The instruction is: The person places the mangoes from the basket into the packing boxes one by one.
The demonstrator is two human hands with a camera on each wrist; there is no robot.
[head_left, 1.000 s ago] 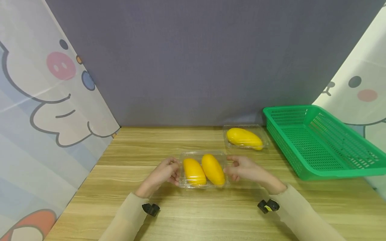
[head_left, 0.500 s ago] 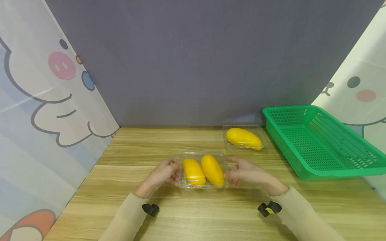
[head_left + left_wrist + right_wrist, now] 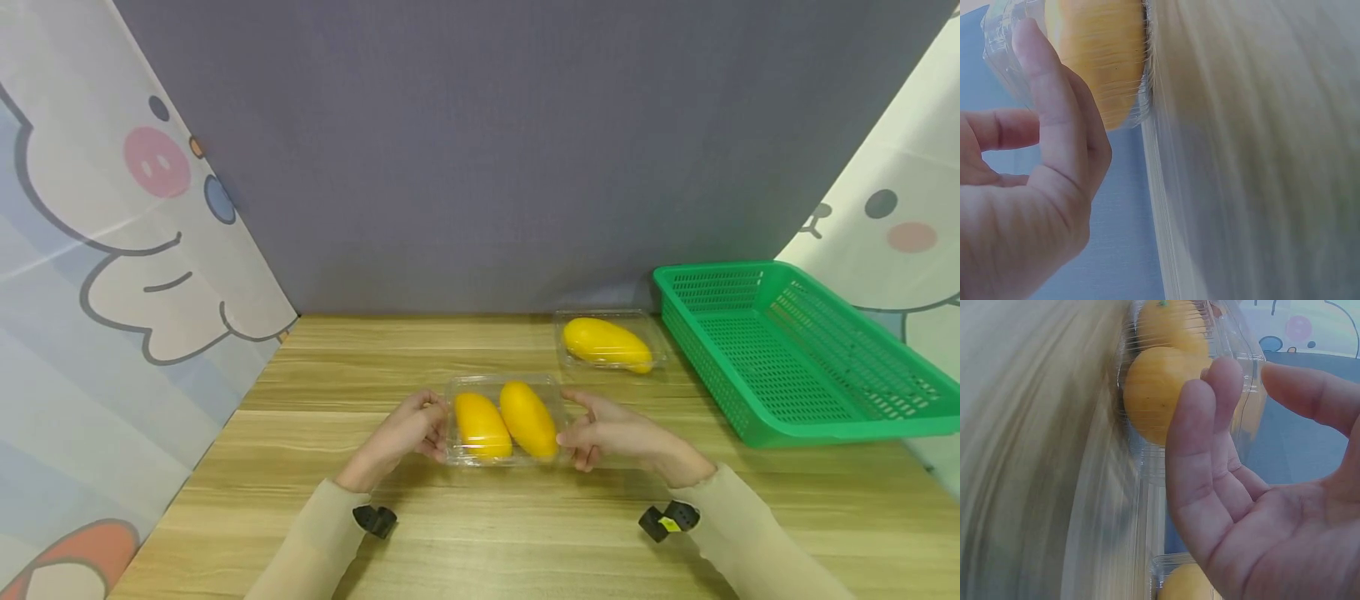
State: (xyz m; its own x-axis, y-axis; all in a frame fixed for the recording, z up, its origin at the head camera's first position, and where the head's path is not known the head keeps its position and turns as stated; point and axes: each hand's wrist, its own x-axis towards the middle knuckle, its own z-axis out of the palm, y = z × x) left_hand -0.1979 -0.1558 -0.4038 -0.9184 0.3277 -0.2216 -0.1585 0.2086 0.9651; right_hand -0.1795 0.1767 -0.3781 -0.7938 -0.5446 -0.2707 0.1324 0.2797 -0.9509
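In the head view a clear plastic clamshell box [image 3: 504, 463] lies in the middle of the wooden table. Inside are two yellow mangoes, the left mango [image 3: 482, 427] and the right mango [image 3: 529, 419], side by side and slanted. At the box's left end my left hand [image 3: 408, 433] holds the edge with fingers and thumb. My right hand [image 3: 611, 429] holds the opposite end, index finger toward the back corner and thumb in front. The right wrist view shows the thumb [image 3: 1300, 390] at the lid's edge and the fingers along the side wall. Some left fingertips are hidden.
A second clear box [image 3: 656, 337] with one visible mango [image 3: 607, 343] stands behind to the right, against the grey wall panel [image 3: 480, 167]. Right of it is a green perforated basket [image 3: 787, 437]. Printed curtains [image 3: 127, 292] flank the table [image 3: 480, 533].
The box and both mangoes stay in nearly the same place. My right hand's fingers have shifted slightly at the box's right end; my left hand holds still.
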